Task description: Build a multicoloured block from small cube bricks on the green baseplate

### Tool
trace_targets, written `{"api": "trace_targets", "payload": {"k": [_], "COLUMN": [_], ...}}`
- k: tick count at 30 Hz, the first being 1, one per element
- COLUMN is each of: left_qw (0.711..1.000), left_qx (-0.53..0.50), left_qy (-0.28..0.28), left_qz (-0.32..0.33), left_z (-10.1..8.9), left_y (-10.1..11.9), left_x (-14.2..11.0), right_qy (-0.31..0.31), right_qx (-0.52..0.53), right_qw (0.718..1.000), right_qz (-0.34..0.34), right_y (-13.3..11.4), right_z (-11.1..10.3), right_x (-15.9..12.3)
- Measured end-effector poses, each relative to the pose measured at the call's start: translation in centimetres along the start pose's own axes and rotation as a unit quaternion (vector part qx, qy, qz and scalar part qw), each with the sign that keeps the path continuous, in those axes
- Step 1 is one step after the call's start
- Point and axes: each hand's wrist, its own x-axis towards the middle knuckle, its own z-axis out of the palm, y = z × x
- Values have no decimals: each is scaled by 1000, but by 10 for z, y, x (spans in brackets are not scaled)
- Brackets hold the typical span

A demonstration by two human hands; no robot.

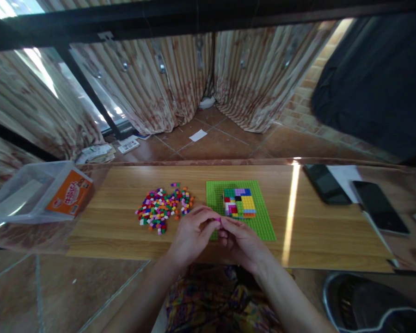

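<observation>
Storage box (27,189) of clear plastic is noted at far left, beside the wooden tabletop (107,236). Loose bricks (156,208) of many colours are heaped left of centre, apparently so that single ones can be reached by the nearer hand. By the left hand (192,230), thumb and forefinger brought together, a small magenta piece (217,220) is pinched; its other side is gripped by the fingertips of the right hand (242,238), presumably because so small an item is better steadied from two sides. The piece is held before the block (247,203), which is seated on a green baseplate (264,229), likely kept from sliding by the studs. At right, a dark phone (327,185), white paper (345,179) and a second phone (380,206) are laid well apart, probably out of the hands' way.
</observation>
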Motion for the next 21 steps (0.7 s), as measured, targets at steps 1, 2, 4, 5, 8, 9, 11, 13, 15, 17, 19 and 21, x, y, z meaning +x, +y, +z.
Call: {"api": "trace_targets", "payload": {"k": [1,2,4,5,8,9,11,13,15,17,19,21], "left_qw": [1000,1000,1000,1000,997,995,990,986,983,982,982,984], "left_qx": [-9,-15,-12,0,64,86,125,150,161,165,165,156], "left_qy": [3,4,5,4,-7,-11,-18,-18,-18,-18,-14,-11], "left_qz": [0,3,16,23,44,51,64,73,82,92,94,90], "left_z": [2,4,9,12,23,26,32,36,40,43,44,45], "left_y": [1,2,2,2,-2,-3,-7,-10,-13,-15,-17,-18], "left_x": [5,10,22,28,46,51,60,67,72,75,77,78], "right_qy": [12,25,50,63,101,113,131,145,155,161,161,163], "right_qx": [1,1,-3,-8,-32,-40,-52,-64,-78,-88,-93,-92], "right_qw": [1000,1000,998,997,991,988,984,980,976,973,971,971], "right_qz": [-6,-14,-34,-47,-85,-95,-110,-119,-130,-142,-149,-149], "right_y": [-3,-6,-13,-17,-27,-30,-35,-40,-42,-44,-45,-45], "right_z": [-3,-6,-11,-13,-19,-21,-26,-34,-42,-50,-56,-58], "right_x": [-3,-6,-13,-17,-30,-33,-39,-43,-45,-46,-47,-47]}}
